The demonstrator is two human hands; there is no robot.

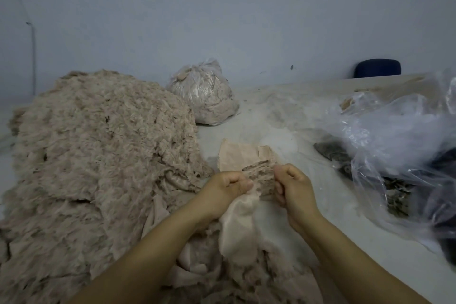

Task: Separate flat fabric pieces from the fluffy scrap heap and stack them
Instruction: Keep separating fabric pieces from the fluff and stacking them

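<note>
Your left hand (225, 186) and right hand (292, 185) both pinch one fabric piece (261, 177), held above the flat stack (243, 157) beside the scrap heap (98, 143). Pull the fluff off gently, then lay it square.

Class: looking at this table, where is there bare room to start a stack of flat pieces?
Bare table lies between the tied bag, the heap and the loose plastic, beyond the flat pieces. The left side and near edge are crowded with scraps.
</note>
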